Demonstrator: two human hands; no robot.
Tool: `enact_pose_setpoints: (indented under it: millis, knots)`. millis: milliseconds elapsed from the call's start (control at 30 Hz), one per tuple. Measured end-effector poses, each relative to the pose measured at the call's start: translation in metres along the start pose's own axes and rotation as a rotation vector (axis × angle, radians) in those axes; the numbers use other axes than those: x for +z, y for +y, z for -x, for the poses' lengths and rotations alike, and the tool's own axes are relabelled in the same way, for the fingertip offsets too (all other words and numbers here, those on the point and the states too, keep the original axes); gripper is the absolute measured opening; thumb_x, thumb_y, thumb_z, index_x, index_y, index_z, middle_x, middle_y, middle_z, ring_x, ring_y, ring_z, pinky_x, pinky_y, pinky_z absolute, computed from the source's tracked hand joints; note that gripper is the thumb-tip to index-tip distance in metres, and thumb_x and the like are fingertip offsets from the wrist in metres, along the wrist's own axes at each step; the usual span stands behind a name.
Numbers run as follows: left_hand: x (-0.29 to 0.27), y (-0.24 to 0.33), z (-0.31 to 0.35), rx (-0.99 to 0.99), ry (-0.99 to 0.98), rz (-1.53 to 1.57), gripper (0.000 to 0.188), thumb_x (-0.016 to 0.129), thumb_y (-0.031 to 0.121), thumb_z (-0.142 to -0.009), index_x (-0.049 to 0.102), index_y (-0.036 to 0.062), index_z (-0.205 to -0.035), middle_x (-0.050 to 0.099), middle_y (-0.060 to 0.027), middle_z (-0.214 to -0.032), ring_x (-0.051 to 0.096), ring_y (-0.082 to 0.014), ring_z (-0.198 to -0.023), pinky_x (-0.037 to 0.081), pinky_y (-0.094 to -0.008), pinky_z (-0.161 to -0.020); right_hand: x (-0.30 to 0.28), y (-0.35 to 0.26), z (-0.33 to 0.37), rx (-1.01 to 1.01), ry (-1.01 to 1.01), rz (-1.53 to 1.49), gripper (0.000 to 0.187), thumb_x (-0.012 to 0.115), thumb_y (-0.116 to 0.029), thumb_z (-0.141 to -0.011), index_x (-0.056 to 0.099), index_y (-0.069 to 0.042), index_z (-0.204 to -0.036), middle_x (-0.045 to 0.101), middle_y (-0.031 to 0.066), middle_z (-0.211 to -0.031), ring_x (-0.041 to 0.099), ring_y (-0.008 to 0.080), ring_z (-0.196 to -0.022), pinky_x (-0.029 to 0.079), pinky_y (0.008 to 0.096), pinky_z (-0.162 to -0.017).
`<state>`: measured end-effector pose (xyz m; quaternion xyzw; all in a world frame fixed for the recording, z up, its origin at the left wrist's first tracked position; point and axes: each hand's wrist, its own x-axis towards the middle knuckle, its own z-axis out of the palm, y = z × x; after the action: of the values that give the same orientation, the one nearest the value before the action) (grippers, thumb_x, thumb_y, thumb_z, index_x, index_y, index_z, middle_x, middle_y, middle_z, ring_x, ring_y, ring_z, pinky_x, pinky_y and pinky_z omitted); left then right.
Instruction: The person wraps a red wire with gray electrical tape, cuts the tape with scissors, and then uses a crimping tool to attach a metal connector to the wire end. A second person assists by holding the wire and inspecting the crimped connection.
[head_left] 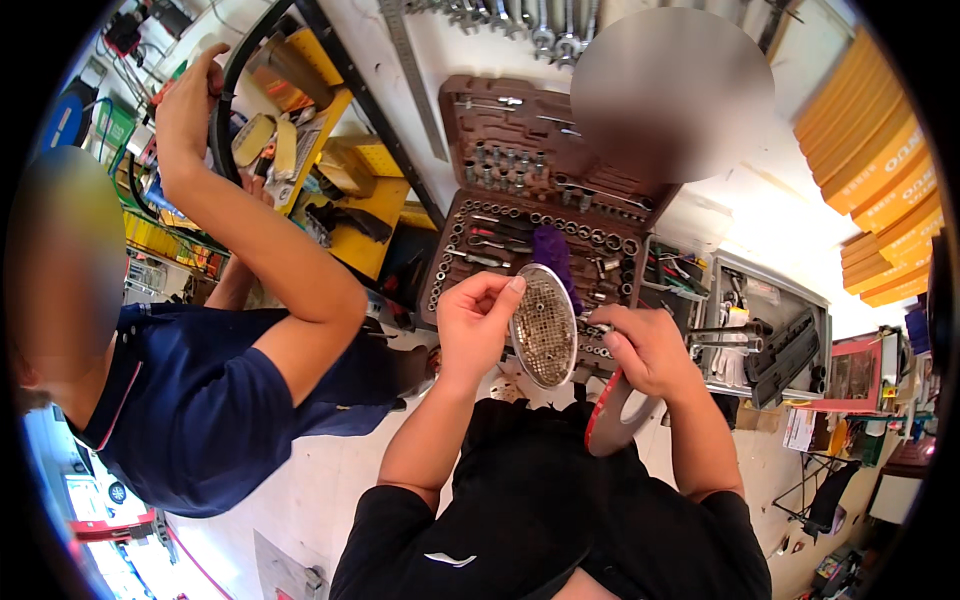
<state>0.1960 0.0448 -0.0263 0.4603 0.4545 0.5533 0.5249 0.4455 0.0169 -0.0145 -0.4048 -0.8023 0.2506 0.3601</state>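
Between the thumb and fingers of my left hand [476,318] is the rim of a mesh disc [545,328]. It has a thin silvery edge and a brownish metal grid, and it is tilted in front of my chest. My right hand [650,345] is closed around a tape roll [612,425], a flat grey ring with a red outer edge, which hangs below the palm. The right fingertips stay just off the disc's right side. Behind both hands lies an opened brown socket set case [480,235], partly covered by the disc and hands.
A purple cloth [551,252] lies on the case's tools. To the right are a grey drawer tray [815,300] and a red-framed box [850,370]. At left, a co-worker in a dark blue shirt [200,400] reaches toward a yellow shelf [350,220]. Wrenches [543,35] hang on the wall.
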Motion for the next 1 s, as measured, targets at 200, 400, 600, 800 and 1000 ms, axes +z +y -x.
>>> enact_pose_setpoints:
  millis: [200, 400, 600, 800, 1000]
  knots:
    - [-0.038, 0.030, 0.013, 0.072, -0.153, 0.092, 0.008, 0.072, 0.004, -0.098, 0.075, -0.0033, -0.099, 0.071, 0.0011, -0.082, 0.060, -0.0010, -0.071, 0.046, -0.0179, -0.063, 0.028, -0.051, -0.068, 0.170, -0.186, -0.178, 0.036, 0.060, -0.023, -0.102, 0.051, 0.001, -0.077, 0.048, 0.0159, -0.064, 0.047, 0.0331, -0.057, 0.041, 0.0414, -0.056]
    - [-0.051, 0.024, 0.010, -0.027, -0.276, 0.191, 0.014, 0.068, 0.008, -0.102, 0.073, -0.0038, -0.105, 0.070, 0.0011, -0.088, 0.061, -0.0030, -0.082, 0.049, -0.0206, -0.071, 0.051, -0.056, -0.071, 0.232, -0.227, -0.403, 0.035, 0.059, -0.022, -0.105, 0.051, 0.001, -0.080, 0.044, 0.0096, -0.064, 0.041, 0.0215, -0.059, 0.039, 0.0371, -0.057]
    - [-0.051, 0.020, 0.010, -0.017, -0.292, 0.154, 0.027, 0.061, 0.022, -0.108, 0.071, -0.0030, -0.105, 0.069, 0.0017, -0.090, 0.058, -0.0034, -0.083, 0.048, -0.0231, -0.075, 0.059, -0.059, -0.073, 0.253, -0.246, -0.436, 0.029, 0.055, -0.023, -0.108, 0.055, 0.000, -0.090, 0.048, 0.0075, -0.074, 0.045, 0.0164, -0.069, 0.042, 0.0339, -0.064]
    - [-0.051, 0.017, 0.006, 0.000, -0.122, 0.280, 0.030, 0.059, 0.024, -0.109, 0.071, -0.0018, -0.102, 0.069, 0.0008, -0.089, 0.059, -0.0035, -0.079, 0.049, -0.0228, -0.072, 0.068, -0.055, -0.064, 0.266, -0.246, -0.529, 0.024, 0.053, -0.024, -0.109, 0.055, -0.002, -0.099, 0.055, 0.0046, -0.084, 0.051, 0.0144, -0.079, 0.046, 0.0312, -0.074]
    - [-0.069, 0.018, -0.020, 0.034, 0.093, 0.366, 0.031, 0.057, 0.025, -0.110, 0.070, -0.0011, -0.099, 0.070, -0.0003, -0.086, 0.061, -0.0052, -0.073, 0.049, -0.0234, -0.069, 0.083, -0.044, -0.054, 0.350, -0.302, -0.679, 0.025, 0.050, -0.023, -0.108, 0.057, -0.003, -0.095, 0.056, 0.0001, -0.078, 0.053, 0.0094, -0.073, 0.047, 0.0296, -0.068]
